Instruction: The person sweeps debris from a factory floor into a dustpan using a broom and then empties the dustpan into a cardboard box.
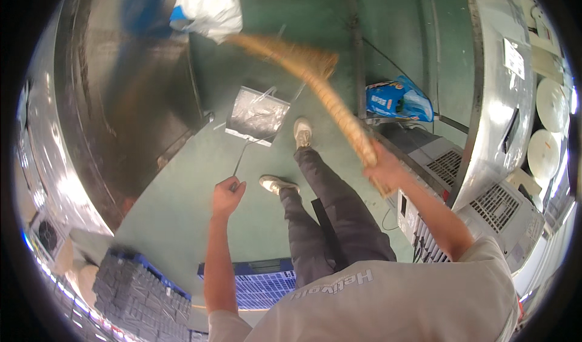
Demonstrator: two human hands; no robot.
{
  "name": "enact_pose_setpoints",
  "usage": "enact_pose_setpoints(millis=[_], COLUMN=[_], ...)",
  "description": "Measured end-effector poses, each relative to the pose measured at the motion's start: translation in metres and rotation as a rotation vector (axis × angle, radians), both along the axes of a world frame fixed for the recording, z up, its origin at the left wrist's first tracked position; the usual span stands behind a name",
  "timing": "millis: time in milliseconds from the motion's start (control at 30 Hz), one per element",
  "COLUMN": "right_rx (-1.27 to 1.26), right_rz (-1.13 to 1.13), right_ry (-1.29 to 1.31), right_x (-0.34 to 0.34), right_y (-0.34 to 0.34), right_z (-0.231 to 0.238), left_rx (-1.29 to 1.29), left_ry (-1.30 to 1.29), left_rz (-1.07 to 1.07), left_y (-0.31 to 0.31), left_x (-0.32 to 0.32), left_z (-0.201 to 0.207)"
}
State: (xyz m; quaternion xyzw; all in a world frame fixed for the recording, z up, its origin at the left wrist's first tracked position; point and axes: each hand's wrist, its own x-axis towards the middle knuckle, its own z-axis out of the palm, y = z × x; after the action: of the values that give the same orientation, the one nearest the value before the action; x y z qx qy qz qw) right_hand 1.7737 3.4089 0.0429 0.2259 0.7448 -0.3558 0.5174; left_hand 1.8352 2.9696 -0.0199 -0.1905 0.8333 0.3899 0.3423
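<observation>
My right hand (387, 169) is wrapped round the handle of a straw broom (334, 104). The broom slants up and away to the left, its spread bristles blurred beyond my feet. In a closed grip, my left hand (228, 196) has the thin wire handle of a metal dustpan (257, 116). The pan lies at floor level ahead of my shoes, left of the broom handle. Bits in the pan, if any, are too unclear to tell.
A white plastic bag (209, 6) is at the far left, beside a shiny metal panel (133, 93). Right of me, a blue package (399, 98) sits in a metal frame near grey vented machines (445, 163). Blue pallets (264, 284) lie behind me on the green floor (176, 212).
</observation>
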Motion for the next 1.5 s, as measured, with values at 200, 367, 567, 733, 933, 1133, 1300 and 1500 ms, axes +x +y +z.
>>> enact_pose_setpoints(millis=[200, 367, 567, 733, 933, 1133, 1300, 1500], right_rx=[0.236, 0.136, 0.332, 0.488, 0.496, 0.243, 0.088, 0.093], right_rz=[0.087, 0.592, 0.882, 0.732, 0.137, 0.22, 0.457, 0.618], right_ry=[0.155, -0.022, 0.148, 0.164, 0.172, -0.097, -0.208, -0.206], right_x=[-0.056, 0.077, 0.105, 0.131, 0.144, 0.261, 0.356, 0.353], right_y=[-0.134, -0.173, -0.085, -0.036, -0.095, -0.231, -0.248, -0.242], right_z=[-0.116, -0.123, -0.052, -0.012, -0.096, -0.133, -0.08, -0.048], left_rx=[-0.041, -0.018, -0.005, -0.072, -0.087, -0.051, -0.046, -0.066], left_ry=[-0.031, -0.044, -0.02, 0.002, 0.036, 0.031, -0.015, 0.063], left_rz=[0.17, 0.411, 0.422, 0.157, -0.081, -0.227, -0.238, -0.296], left_y=[-0.017, -0.05, -0.112, -0.148, -0.161, -0.155, -0.146, -0.134], left_x=[0.088, 0.165, 0.211, 0.199, 0.157, 0.108, 0.096, 0.151], left_z=[-0.006, -0.021, -0.058, -0.063, -0.067, -0.075, -0.069, -0.057])
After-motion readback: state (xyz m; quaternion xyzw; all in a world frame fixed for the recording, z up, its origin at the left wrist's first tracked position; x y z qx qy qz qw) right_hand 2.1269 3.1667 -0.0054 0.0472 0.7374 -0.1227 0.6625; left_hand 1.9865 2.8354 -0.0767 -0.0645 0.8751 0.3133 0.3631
